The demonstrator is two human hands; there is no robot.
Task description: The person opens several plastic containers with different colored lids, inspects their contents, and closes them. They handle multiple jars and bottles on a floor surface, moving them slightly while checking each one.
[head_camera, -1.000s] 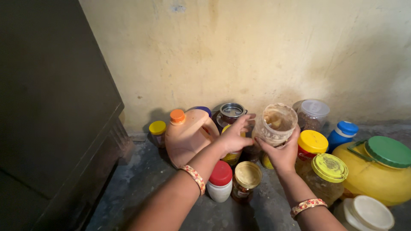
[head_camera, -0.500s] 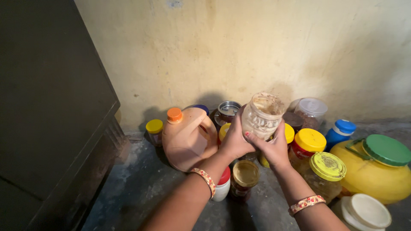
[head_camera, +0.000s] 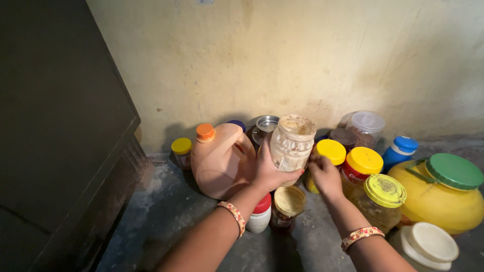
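Note:
My left hand (head_camera: 269, 174) grips a clear, smeared, lidless jar (head_camera: 291, 143) and holds it up above a cluster of containers on the floor. My right hand (head_camera: 325, 175) is lower, just right of the jar, with its back to the camera. Its curled fingers rest against a yellow-lidded jar (head_camera: 330, 150), and its grip is hidden. Both wrists wear patterned bangles. Below the hands stand a red-capped white bottle (head_camera: 260, 215) and a gold-lidded jar (head_camera: 289, 202).
An orange jug (head_camera: 222, 161) stands left of the hands, and a dark cabinet (head_camera: 60, 126) fills the left side. On the right are yellow-lidded jars (head_camera: 364, 160), a blue-capped bottle (head_camera: 401, 148), a green-lidded yellow pot (head_camera: 443, 206) and a white-lidded tub (head_camera: 428, 244). The wall is close behind.
The clear jar rose and shifted left, passing from my right hand into my left. My right hand let go and dropped toward the yellow-lidded jar.

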